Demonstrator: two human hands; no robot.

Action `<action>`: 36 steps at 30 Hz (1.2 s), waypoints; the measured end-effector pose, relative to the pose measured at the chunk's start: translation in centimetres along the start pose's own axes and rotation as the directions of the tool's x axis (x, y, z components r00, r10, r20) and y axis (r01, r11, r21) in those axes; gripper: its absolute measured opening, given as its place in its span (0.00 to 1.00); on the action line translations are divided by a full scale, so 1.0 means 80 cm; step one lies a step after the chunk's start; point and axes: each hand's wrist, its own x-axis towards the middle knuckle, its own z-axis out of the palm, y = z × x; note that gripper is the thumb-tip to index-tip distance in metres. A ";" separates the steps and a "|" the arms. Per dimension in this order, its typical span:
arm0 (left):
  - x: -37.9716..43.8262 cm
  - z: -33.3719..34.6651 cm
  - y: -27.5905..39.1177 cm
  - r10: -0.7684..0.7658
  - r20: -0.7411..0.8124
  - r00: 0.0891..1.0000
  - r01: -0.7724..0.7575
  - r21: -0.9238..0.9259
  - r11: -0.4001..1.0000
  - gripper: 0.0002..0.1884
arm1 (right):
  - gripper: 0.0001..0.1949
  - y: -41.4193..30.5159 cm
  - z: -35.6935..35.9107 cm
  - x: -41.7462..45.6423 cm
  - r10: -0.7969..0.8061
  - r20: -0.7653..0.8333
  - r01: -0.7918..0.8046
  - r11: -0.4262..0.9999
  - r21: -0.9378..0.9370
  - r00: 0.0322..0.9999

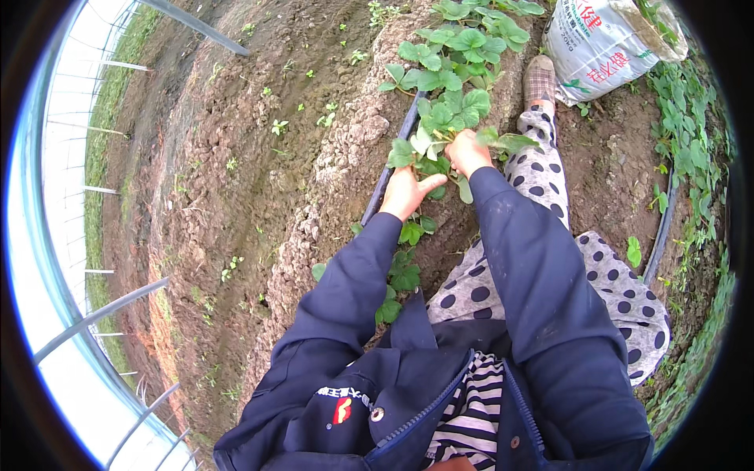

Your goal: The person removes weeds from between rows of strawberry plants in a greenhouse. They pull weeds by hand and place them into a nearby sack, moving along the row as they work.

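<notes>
My right hand [469,154] is curled around stems low in a leafy strawberry plant [453,115]. A strawberry leaf [511,142] sticks out to the right beside that hand, slightly blurred. To the left and a little nearer to me, my left hand [405,193] reaches into the same foliage with its thumb spread toward the right. Leaves cover its fingertips, so whether they pinch anything is hidden. A pale leaf underside [423,142] shows between the two hands.
A black drip hose [377,197] runs along the planted ridge. More strawberry plants [471,41] grow farther up the row. A white woven sack [607,50] with greenery at its mouth stands by my shoe [539,79]. Another plant row [689,147] lies right; greenhouse poles [100,318] stand left.
</notes>
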 end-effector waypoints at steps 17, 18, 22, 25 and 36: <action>0.000 0.012 -0.007 -0.232 0.147 0.962 0.212 0.138 0.967 0.24 | 0.06 0.017 0.014 -0.007 0.094 0.019 -0.095 0.991 0.092 0.995; -0.002 0.008 -0.007 -0.231 0.122 0.965 0.218 0.110 0.970 0.21 | 0.06 0.011 0.010 -0.011 0.128 0.027 -0.130 0.983 0.132 0.991; 0.008 -0.006 -0.011 -0.128 0.081 0.988 0.091 0.361 0.928 0.15 | 0.07 -0.008 -0.003 -0.019 0.272 0.038 -0.268 0.896 0.355 0.962; 0.023 -0.022 -0.010 -0.076 0.095 0.993 0.031 0.406 0.913 0.13 | 0.07 -0.018 -0.021 -0.022 0.312 0.035 -0.298 0.863 0.407 0.949; 0.032 -0.052 0.021 -0.306 0.306 0.902 0.346 -0.934 0.086 0.16 | 0.25 -0.074 -0.008 -0.057 -0.408 0.043 0.285 0.705 0.650 0.912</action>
